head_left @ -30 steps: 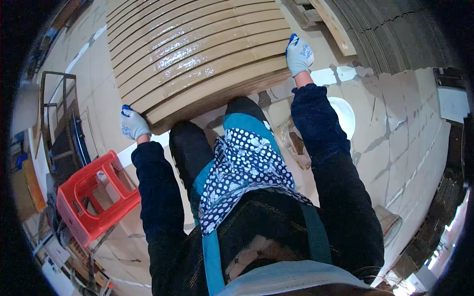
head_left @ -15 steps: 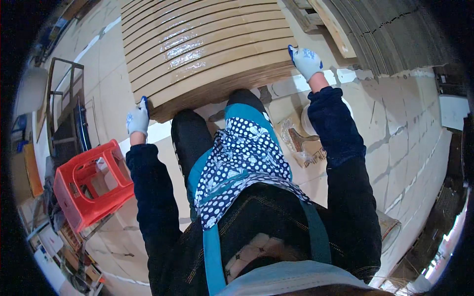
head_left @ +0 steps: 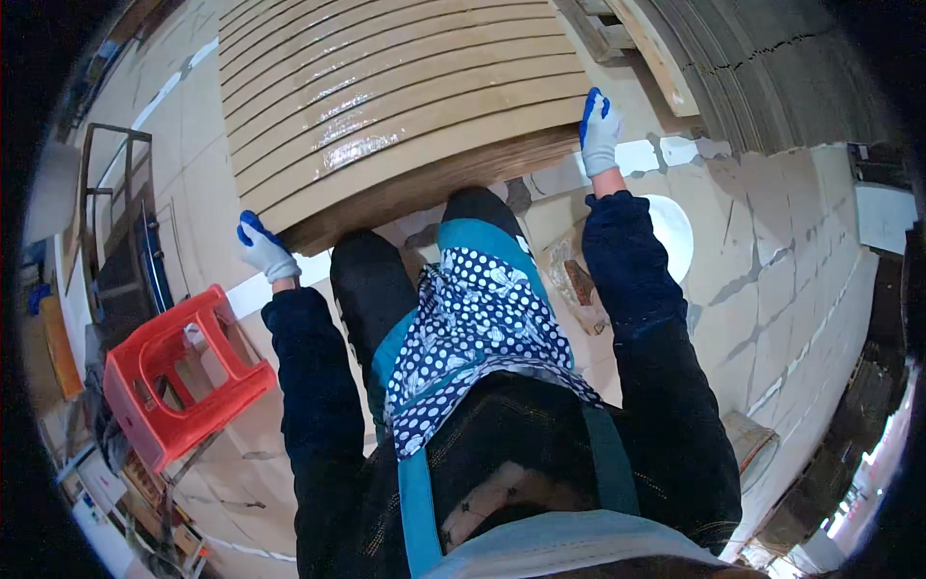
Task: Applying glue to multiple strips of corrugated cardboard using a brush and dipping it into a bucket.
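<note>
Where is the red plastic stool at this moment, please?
In the head view, the red stool is at the lower left, below the left hand and just left of the dark left sleeve.

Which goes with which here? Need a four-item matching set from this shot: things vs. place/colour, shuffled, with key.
Things:
1. Stool
2. Apron
3. Cardboard stack
4. Right hand

Place/colour:
A. Gloved, by the stack's near right corner
B. Polka-dotted
C. Tan, with dark lines across its top
D. Red, left of the apron

Pairs: 1-D, 2-B, 3-C, 4-A
</note>
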`<state>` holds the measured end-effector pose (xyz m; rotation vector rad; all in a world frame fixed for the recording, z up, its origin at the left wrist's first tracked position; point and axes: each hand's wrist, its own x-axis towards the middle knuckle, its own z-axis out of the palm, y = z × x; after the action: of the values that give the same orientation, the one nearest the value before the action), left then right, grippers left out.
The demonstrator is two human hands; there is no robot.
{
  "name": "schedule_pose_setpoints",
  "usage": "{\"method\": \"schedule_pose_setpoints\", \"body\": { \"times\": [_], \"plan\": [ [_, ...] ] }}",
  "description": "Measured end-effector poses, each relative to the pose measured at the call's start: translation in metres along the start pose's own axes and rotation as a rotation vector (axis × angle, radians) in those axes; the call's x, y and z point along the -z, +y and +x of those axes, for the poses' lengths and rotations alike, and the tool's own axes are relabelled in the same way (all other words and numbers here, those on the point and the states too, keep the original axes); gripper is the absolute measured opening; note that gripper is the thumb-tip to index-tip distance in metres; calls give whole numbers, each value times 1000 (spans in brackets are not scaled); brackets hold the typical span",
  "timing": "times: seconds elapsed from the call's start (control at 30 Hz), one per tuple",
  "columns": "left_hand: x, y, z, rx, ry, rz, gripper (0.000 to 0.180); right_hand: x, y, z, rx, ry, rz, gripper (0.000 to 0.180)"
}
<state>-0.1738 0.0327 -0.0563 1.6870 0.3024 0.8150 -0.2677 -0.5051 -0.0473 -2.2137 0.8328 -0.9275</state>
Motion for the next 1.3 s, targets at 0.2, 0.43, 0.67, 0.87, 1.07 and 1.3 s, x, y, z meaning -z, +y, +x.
{"method": "schedule_pose_setpoints", "body": {
  "times": [0.2, 0.43, 0.67, 0.87, 1.07, 1.3],
  "plan": [
    [-7, 44, 3, 50, -166, 832, 43, -7, -41, 13, 5, -183, -501, 49],
    [-15, 39, 8, -16, -234, 988, 50, 5, -50, 18, -61, -261, -607, 46],
    [48, 39, 49, 182, -490, 695, 58, 54, -7, 45, 579, -201, -704, 38],
    [36, 50, 25, 79, -873, 945, 55, 45, -31, 15, 631, -536, -819, 42],
    [32, 137, 38, 489, -796, 715, 47, 93, -69, 53, 113, -874, -396, 37],
    [23, 27, 1, 176, -294, 15, 25, 12, -2, 1, 413, 77, 71, 42]
  ]
}}
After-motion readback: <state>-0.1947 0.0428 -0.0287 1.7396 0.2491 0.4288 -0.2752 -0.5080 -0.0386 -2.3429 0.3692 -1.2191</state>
